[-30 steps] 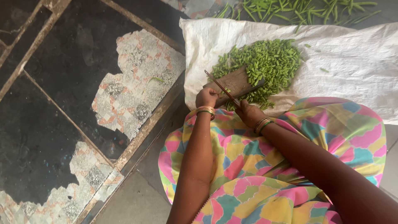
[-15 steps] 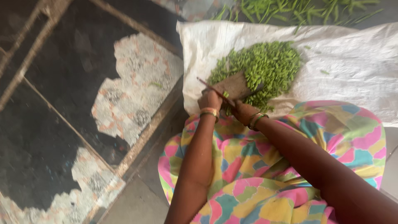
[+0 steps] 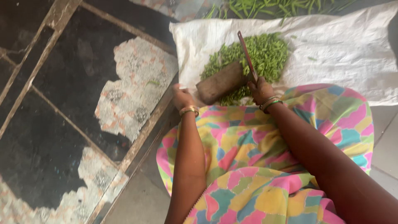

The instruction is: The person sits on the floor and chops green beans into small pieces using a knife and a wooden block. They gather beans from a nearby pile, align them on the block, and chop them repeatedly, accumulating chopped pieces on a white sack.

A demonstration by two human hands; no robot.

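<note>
Right hand (image 3: 260,89) grips a knife (image 3: 247,56), blade raised over chopped greens (image 3: 257,56); left hand (image 3: 181,96) rests beside the wooden block (image 3: 220,83) on white sacking (image 3: 344,49).

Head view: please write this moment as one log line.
right hand: grips knife, blade raised | left hand: beside wooden block | chopped green beans on white sack

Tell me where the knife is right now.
In the head view the knife is raised in the right hand, its blade slanting up over the pile of chopped green beans, just right of the wooden block.
</note>
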